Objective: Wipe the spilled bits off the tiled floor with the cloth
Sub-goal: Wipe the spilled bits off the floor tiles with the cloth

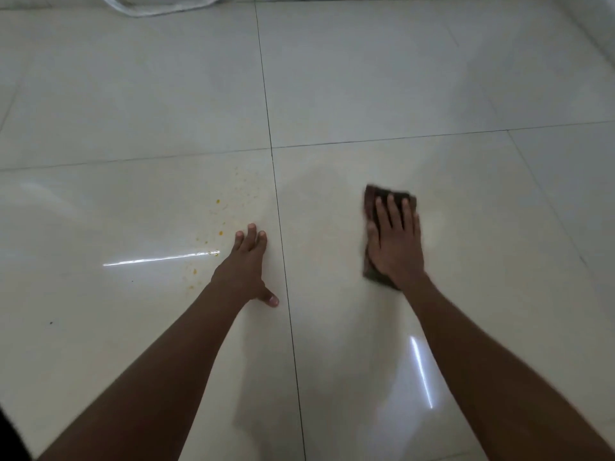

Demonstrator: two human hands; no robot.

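Observation:
Small orange and yellow spilled bits (213,234) lie scattered on a glossy cream tiled floor (366,88), left of a dark grout line. My left hand (248,264) rests flat on the tile just right of the bits, fingers spread, holding nothing. A dark brown cloth (377,197) lies on the tile to the right of the grout line. My right hand (394,241) presses flat on top of the cloth, fingers extended, covering most of it. The cloth is well apart from the bits.
A crumpled clear plastic sheet or bag (159,5) lies at the top left edge. Dark grout lines (286,294) cross the floor. Bright light streaks reflect off the tiles at left and lower right. A pale wall base runs along the top right.

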